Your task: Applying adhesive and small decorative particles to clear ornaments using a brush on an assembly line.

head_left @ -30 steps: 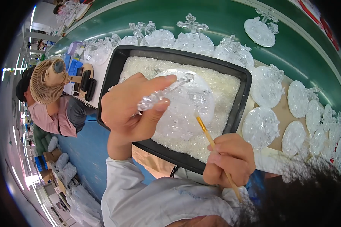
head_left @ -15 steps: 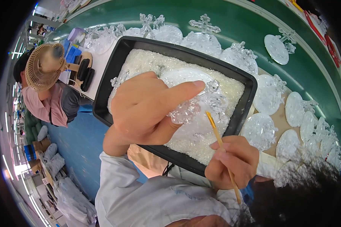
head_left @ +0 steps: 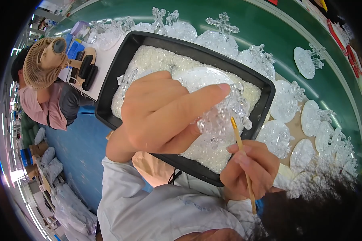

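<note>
My left hand (head_left: 159,114) is closed around a clear, knobbly plastic ornament (head_left: 221,117), its thumb and fingers gripping the near side; part of the piece is hidden behind them. In my right hand (head_left: 251,170) is a thin wooden paintbrush (head_left: 240,141), held like a pen. The brush tip points at the ornament's right side, and I cannot tell whether it touches. Both are above a black rectangular tray (head_left: 116,78) filled with white, glittery granules (head_left: 159,55). A whitish round disc (head_left: 205,75) shows just behind the ornament.
Several clear round-based ornaments with crosses (head_left: 219,40) stand along the tray's far and right sides on a green surface (head_left: 269,32). To the left, a beige fan (head_left: 44,64) stands on a white table (head_left: 102,60). A person in a pink top (head_left: 44,106) sits beyond it.
My left hand and the ornament have moved slightly right, and the ornament appears turned a little. The brush has shifted right with it. The fan head has swung round.
</note>
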Demonstrator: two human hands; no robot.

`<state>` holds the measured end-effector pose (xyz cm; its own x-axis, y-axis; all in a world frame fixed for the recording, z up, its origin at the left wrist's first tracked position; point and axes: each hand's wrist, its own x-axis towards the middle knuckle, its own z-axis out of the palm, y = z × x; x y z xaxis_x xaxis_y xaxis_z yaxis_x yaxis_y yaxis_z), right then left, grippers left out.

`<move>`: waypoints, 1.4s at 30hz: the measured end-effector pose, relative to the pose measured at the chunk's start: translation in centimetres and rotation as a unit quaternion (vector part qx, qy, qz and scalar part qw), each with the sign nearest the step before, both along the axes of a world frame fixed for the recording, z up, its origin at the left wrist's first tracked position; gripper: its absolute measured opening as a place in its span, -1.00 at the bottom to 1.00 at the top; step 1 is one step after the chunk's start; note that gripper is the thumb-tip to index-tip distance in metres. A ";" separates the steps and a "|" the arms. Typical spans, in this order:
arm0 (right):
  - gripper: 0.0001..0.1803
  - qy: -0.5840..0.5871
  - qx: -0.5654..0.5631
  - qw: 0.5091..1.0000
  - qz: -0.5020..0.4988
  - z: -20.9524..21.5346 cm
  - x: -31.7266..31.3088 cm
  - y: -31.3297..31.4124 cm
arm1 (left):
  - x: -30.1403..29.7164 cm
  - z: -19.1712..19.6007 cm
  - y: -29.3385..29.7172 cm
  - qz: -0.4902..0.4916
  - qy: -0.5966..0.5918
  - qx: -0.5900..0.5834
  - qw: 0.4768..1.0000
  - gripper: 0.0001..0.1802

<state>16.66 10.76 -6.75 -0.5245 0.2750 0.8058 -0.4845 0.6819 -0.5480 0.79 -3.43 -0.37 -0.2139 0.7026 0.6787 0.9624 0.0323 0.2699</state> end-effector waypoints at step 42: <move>-0.55 -0.017 0.040 0.976 0.214 0.7 -0.6 -0.9 | 1.2 -1.5 0.9 0.202 -0.086 0.019 0.975 -0.74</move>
